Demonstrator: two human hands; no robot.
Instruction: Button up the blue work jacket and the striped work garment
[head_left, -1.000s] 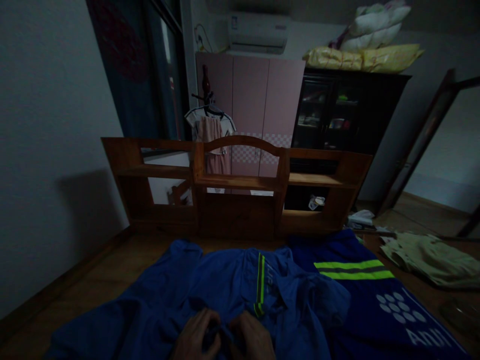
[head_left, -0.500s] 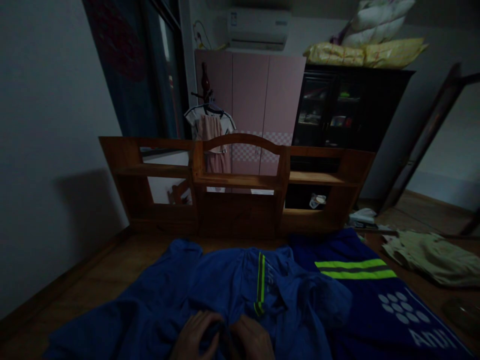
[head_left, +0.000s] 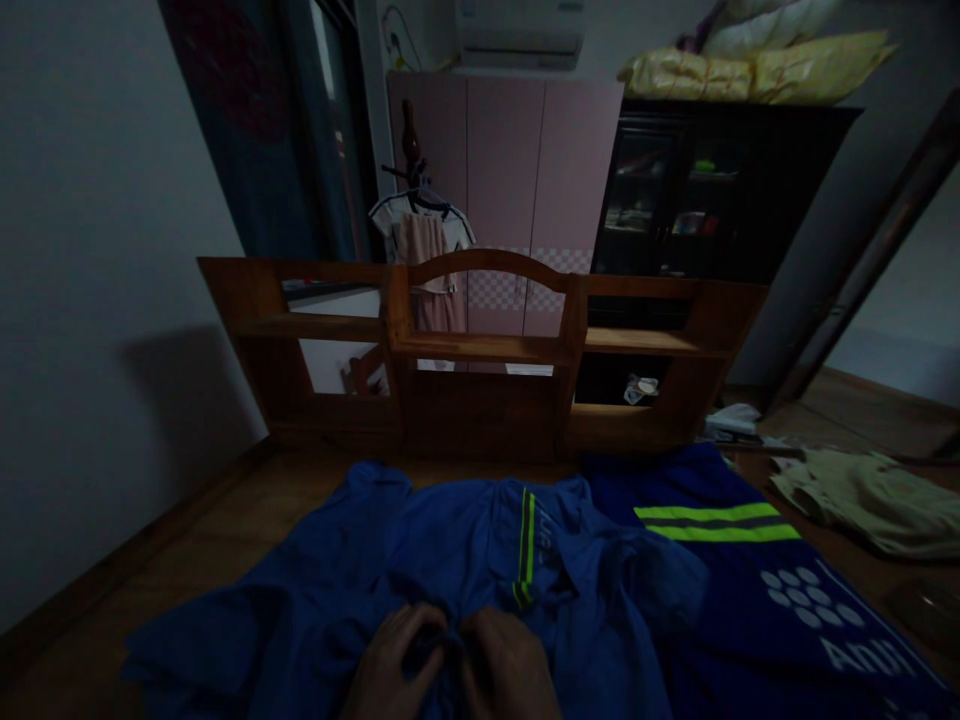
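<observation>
Blue garment (head_left: 450, 520) fabric is pinched in both hands (head_left: 391, 662) (head_left: 516, 662), the gripped part lost in shadow.

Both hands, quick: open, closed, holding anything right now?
Left hand: closed, holding the blue garment.
Right hand: closed, holding the same garment, close beside the left; exact grip too dark to tell.

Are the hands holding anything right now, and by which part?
The left hand and right hand pinch the lighter blue garment by a bunched fold between them; too dark to tell which part.
</observation>
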